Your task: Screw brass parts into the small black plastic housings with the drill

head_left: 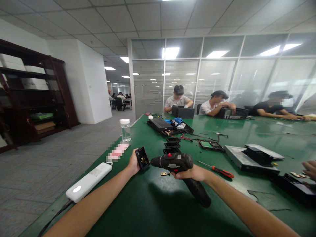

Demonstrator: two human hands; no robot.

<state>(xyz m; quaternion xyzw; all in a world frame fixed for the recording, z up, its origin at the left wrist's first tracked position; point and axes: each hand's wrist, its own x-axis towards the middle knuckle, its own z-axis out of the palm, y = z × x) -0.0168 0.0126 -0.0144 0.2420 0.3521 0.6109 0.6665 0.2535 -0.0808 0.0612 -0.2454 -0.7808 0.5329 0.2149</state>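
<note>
My left hand grips a small black open-sided housing by its left side, tilted up above the green table. Wrapped round a black cordless drill is my right hand. The drill lies level, its bit pointing left into the open face of the housing, where small brass-coloured parts show. Whether the bit touches a screw I cannot tell. Below the drill's chuck, a small brass-coloured piece lies on the table. Several similar black housings stand in a row behind the drill.
An orange-handled screwdriver and metal drive cases lie at the right. A white power strip and a lidded clear jar line the left edge. Several people work across the green table; another hand reaches in at far right.
</note>
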